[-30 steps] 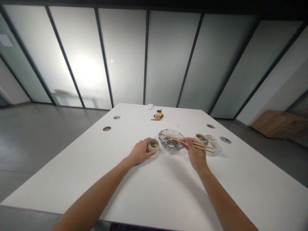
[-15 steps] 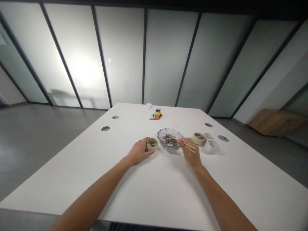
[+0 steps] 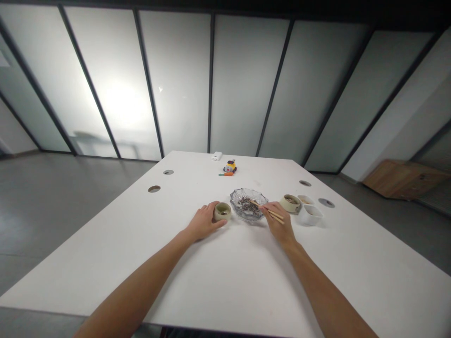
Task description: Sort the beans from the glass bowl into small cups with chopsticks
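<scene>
Your left hand [image 3: 204, 223] is half open, fingers and thumb curved round the small green cup [image 3: 226, 217] at nine o'clock from the glass bowl [image 3: 236, 211]. At four o'clock, your right hand [image 3: 281, 226] has its fingers closed on chopsticks [image 3: 276, 216] dipping among dark pieces [image 3: 245, 204]; whether they grip one isn't clear. At eleven, any print on the white object [image 3: 217, 156] is too small to read.

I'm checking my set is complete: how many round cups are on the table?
2. One cup stands left of the glass bowl, the left hand around it; the other cup stands right of the bowl, beside the white dishes. No others show.
</scene>
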Demonstrator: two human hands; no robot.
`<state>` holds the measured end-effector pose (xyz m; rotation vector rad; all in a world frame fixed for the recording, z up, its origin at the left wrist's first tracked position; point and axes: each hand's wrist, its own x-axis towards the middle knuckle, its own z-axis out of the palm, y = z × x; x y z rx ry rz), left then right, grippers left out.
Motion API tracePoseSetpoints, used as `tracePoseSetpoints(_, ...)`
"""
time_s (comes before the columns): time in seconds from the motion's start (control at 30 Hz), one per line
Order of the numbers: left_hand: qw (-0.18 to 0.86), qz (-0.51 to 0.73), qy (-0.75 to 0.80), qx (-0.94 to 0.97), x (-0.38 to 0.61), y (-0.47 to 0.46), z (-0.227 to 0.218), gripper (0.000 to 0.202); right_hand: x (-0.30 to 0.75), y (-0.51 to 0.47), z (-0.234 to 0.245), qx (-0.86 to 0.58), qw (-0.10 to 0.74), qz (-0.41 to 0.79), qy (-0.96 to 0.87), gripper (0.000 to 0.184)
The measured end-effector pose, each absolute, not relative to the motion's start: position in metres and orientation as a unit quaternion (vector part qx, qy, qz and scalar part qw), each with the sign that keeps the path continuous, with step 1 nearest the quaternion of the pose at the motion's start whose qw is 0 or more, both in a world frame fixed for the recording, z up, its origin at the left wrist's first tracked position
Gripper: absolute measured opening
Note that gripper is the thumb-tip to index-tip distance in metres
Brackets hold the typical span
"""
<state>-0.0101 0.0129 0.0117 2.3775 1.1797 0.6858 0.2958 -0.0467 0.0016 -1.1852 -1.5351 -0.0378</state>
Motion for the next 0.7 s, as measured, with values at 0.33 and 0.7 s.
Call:
tracePoseSetpoints(0.33, 0.202, 0.241, 0.441, 0.84, -0.009, 0.011, 0.012, 0.062, 0.28, -0.047, 0.014, -0.476, 0.738, 0.146, -0.455, 0.044)
tracePoseSetpoints(0.7, 0.2, 0.243, 0.439, 0.842, -0.01, 0.012, 0.012, 0.063, 0.274, -0.061, 0.022, -0.509, 0.626, -0.035, -0.59, 0.04)
